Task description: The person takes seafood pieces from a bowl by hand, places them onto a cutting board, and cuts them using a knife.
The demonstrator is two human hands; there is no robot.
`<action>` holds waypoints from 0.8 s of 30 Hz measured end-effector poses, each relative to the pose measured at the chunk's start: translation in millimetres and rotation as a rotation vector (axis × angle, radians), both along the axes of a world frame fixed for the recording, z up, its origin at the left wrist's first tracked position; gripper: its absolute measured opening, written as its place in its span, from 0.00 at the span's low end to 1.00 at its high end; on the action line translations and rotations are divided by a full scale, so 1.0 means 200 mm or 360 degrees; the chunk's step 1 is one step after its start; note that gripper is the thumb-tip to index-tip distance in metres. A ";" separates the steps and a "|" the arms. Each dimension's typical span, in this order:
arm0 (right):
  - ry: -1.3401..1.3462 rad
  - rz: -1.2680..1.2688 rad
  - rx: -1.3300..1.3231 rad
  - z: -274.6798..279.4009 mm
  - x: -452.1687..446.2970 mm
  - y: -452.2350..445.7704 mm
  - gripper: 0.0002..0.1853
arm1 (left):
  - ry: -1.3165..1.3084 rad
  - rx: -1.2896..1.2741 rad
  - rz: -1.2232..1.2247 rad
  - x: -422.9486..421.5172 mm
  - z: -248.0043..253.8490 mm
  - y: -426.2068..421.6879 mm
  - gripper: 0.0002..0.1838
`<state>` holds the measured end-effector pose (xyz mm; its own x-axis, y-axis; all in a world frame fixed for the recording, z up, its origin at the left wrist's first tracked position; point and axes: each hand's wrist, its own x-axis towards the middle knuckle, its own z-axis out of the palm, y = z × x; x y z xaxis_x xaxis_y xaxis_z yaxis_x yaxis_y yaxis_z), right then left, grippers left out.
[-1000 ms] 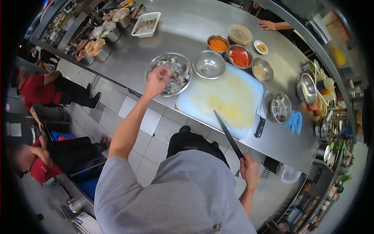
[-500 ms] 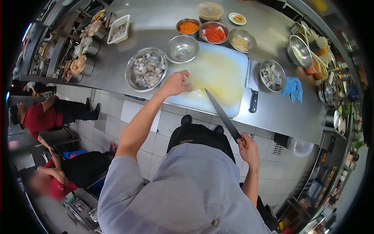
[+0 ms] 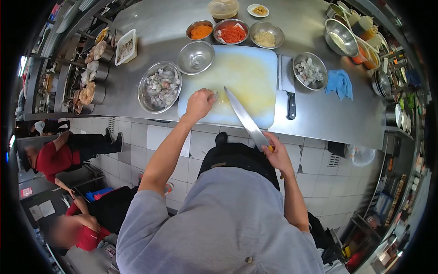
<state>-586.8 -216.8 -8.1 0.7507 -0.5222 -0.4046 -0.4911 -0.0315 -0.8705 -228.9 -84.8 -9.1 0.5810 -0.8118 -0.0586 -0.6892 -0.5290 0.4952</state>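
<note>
My right hand [image 3: 277, 154] is wrapped round the yellow handle of a long kitchen knife [image 3: 245, 118]. The blade points away from me, its tip over the white, yellow-stained cutting board [image 3: 253, 64]. Fingers pinched, my left hand [image 3: 200, 105] is over the board's left side. At its fingertips is a small greyish piece, apparently a raw shrimp [image 3: 215, 94], partly covered. Left of the board stands a metal bowl [image 3: 140, 98] of raw shrimp [image 3: 160, 86]. Another metal bowl [image 3: 325, 82] with pale grey pieces [image 3: 309, 72] stands on the right.
A cleaver [image 3: 291, 107] lies along the board's right edge, near a blue cloth [image 3: 339, 84]. Behind are a metal bowl [image 3: 195, 57], bowls of orange food [image 3: 200, 31], red shreds [image 3: 232, 33] and minced pale food [image 3: 264, 38]. Two people in red [image 3: 57, 157] are at left.
The knife and my right hand have moved inward, bringing the blade closer to my left hand. My left fingers have closed together. The whole view has shifted slightly.
</note>
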 end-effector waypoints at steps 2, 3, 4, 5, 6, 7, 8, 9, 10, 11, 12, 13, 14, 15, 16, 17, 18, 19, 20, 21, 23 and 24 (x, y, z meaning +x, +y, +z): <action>-0.0073 -0.0008 0.0034 -0.08 0.05 0.00 0.28 | -0.0020 -0.0137 0.0009 0.01 -0.03 0.01 0.10; -0.0094 0.0002 0.0061 -0.09 0.08 0.00 0.28 | 0.0036 -0.0104 0.0036 0.03 -0.04 0.00 0.11; -0.0112 0.0012 0.0088 -0.10 0.11 0.00 0.28 | 0.0095 -0.0071 0.0063 0.04 -0.05 0.00 0.11; -0.0130 0.0024 0.0113 -0.11 0.13 0.00 0.28 | 0.0153 -0.0040 0.0093 0.05 -0.06 0.00 0.12; -0.0127 0.0031 0.0128 -0.10 0.15 -0.01 0.28 | 0.0193 -0.0060 0.0129 0.05 -0.07 0.00 0.12; -0.0124 0.0040 0.0145 -0.10 0.18 -0.01 0.28 | 0.0233 -0.0078 0.0165 0.05 -0.09 0.00 0.12; -0.0120 0.0048 0.0162 -0.10 0.20 -0.01 0.28 | 0.0273 -0.0095 0.0202 0.05 -0.10 0.00 0.12; -0.0187 0.0058 0.0098 -0.12 0.21 -0.01 0.28 | 0.0292 -0.0062 0.0221 0.05 -0.09 0.00 0.11; -0.0254 0.0068 0.0036 -0.14 0.23 0.00 0.28 | 0.0311 -0.0027 0.0241 0.05 -0.08 -0.01 0.11; -0.0321 0.0078 -0.0027 -0.17 0.24 0.01 0.28 | 0.0329 0.0008 0.0263 0.04 -0.06 -0.01 0.11; -0.0293 0.0072 0.0026 -0.16 0.25 0.01 0.28 | 0.0256 -0.0062 0.0233 0.05 -0.09 0.00 0.11; -0.0265 0.0064 0.0077 -0.14 0.27 0.00 0.28 | 0.0183 -0.0134 0.0203 0.05 -0.12 0.01 0.11; -0.0237 0.0056 0.0127 -0.14 0.27 0.00 0.28 | 0.0110 -0.0206 0.0170 0.06 -0.15 0.02 0.10; -0.0229 0.0056 0.0136 -0.14 0.28 0.00 0.28 | 0.0146 -0.0171 0.0198 0.05 -0.13 0.01 0.10; -0.0220 0.0055 0.0145 -0.14 0.28 -0.01 0.28 | 0.0182 -0.0135 0.0225 0.03 -0.10 0.00 0.10; -0.0212 0.0056 0.0154 -0.15 0.28 -0.01 0.28 | 0.0218 -0.0101 0.0253 0.03 -0.08 -0.01 0.10; -0.0210 0.0057 0.0137 -0.14 0.28 -0.01 0.28 | 0.0236 -0.0086 0.0266 0.03 -0.09 -0.01 0.10; -0.0207 0.0059 0.0119 -0.13 0.28 -0.01 0.28 | 0.0253 -0.0071 0.0278 0.04 -0.09 -0.01 0.10; -0.0204 0.0061 0.0104 -0.12 0.28 -0.01 0.28 | 0.0272 -0.0054 0.0292 0.04 -0.09 -0.02 0.10; -0.0215 0.0063 0.0129 -0.13 0.27 -0.01 0.28 | 0.0279 -0.0070 0.0305 0.04 -0.10 -0.01 0.10; -0.0235 0.0065 0.0176 -0.17 0.25 0.00 0.28 | 0.0295 -0.0105 0.0330 0.04 -0.11 -0.01 0.10; -0.0235 0.0059 0.0184 -0.15 0.24 0.00 0.28 | 0.0337 -0.0112 0.0360 0.05 -0.13 -0.01 0.11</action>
<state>-538.8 -217.3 -37.9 0.8243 -0.4494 -0.3443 -0.3582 0.0570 -0.9319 -218.7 -86.7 -35.2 0.7280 -0.6698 -0.1460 -0.4356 -0.6164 0.6559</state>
